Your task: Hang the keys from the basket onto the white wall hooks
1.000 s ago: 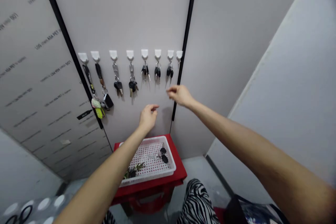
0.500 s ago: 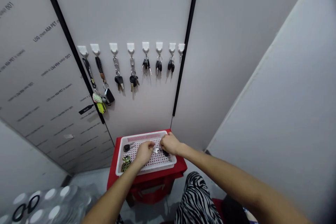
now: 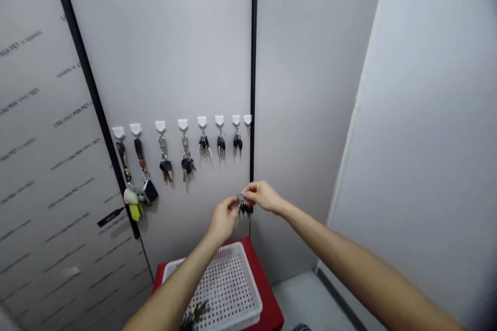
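Both hands' fingers (image 3: 236, 206) pinching key bunch (image 3: 244, 208) (dark fobs), below hooks (image 3: 219, 121)

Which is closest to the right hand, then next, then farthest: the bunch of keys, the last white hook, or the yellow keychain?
1. bunch of keys: pinched at the fingertips of the right hand, with the left hand on it too.
2. last white hook: on the wall above the hand, at the row's right end.
3. yellow keychain: far off, hanging low at the row's left end.
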The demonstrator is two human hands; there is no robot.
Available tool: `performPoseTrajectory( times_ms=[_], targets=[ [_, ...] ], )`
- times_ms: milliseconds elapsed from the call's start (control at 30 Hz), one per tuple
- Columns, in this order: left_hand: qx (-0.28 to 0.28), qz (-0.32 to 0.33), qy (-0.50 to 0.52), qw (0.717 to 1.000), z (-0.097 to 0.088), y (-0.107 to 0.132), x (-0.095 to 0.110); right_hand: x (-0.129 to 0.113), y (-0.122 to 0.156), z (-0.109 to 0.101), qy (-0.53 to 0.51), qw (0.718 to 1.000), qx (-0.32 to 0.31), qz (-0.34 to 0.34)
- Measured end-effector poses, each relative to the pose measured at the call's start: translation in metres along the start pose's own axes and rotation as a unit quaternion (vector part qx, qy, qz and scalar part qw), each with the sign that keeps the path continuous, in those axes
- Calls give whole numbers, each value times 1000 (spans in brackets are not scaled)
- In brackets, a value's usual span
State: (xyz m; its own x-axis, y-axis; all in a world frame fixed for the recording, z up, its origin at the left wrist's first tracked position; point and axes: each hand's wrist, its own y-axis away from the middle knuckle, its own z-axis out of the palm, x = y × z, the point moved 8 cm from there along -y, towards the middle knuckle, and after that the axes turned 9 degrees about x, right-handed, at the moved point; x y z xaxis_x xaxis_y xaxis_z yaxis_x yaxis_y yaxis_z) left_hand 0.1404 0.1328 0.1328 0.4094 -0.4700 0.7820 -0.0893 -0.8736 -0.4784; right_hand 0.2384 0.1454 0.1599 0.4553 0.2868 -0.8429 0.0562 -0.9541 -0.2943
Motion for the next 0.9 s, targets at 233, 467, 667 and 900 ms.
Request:
performPoseTrajectory(
  times_ms=[233, 467, 667, 900],
  targets=[
    [166, 181, -90, 965, -29, -61, 123, -72, -55, -86, -139, 974, 174, -27],
    [163, 186, -147, 958, -19, -81, 137, -88, -96, -119, -103, 954, 282, -19],
    [145, 172, -156, 962, -17, -77, 123, -72, -110, -119, -23, 947, 320, 10],
    [145, 156, -150, 965, -28, -64, 105, -62, -97, -120, -18, 942, 335, -2]
  ],
)
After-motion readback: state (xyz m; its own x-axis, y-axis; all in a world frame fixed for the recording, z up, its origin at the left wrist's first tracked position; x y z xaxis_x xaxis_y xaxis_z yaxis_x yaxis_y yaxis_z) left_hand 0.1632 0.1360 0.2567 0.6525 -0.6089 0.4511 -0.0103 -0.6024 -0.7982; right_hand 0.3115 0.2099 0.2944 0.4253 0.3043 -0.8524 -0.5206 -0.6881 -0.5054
